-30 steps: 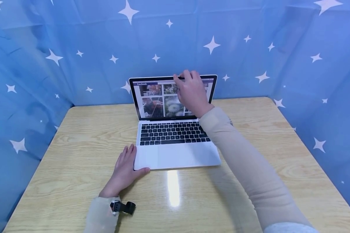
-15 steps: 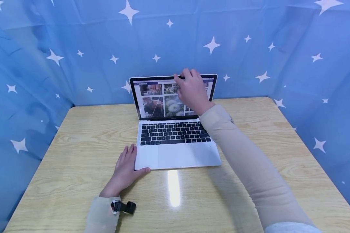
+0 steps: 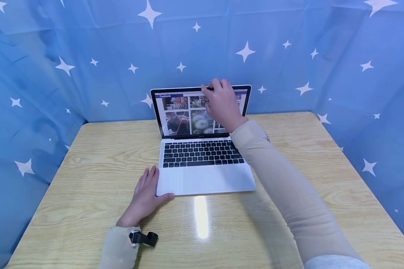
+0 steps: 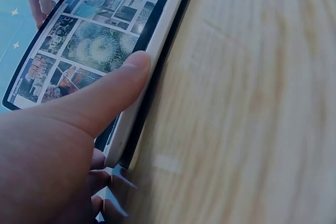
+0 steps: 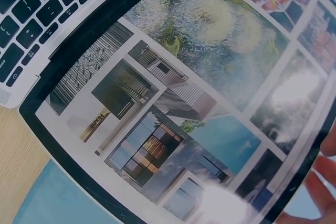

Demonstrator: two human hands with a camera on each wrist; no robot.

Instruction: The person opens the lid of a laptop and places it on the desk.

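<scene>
A silver laptop [image 3: 219,180] stands unfolded on the table, its lit screen [image 3: 202,121] showing a page of photos headed "Facebook". At the lid's top edge, right of its middle, my right hand [image 3: 223,106] pinches the rim, thumb in front and fingers over the back. Part of the screen is hidden behind that hand. The right wrist view shows its fingertips [image 5: 319,186] at the rim. My left hand [image 3: 144,197] rests at the base's front left corner, fingers along the left side. In the left wrist view its straight thumb [image 4: 118,85] lies against the front edge.
The wooden table [image 3: 97,160] extends around the laptop on both sides and in front. Close behind its far edge hangs a blue curtain [image 3: 121,41] with white stars, which also runs down both sides. A black strap [image 3: 143,238] circles the left wrist.
The top of the lid and my right hand have risen very slightly in the view. My left hand keeps its place at the corner.
</scene>
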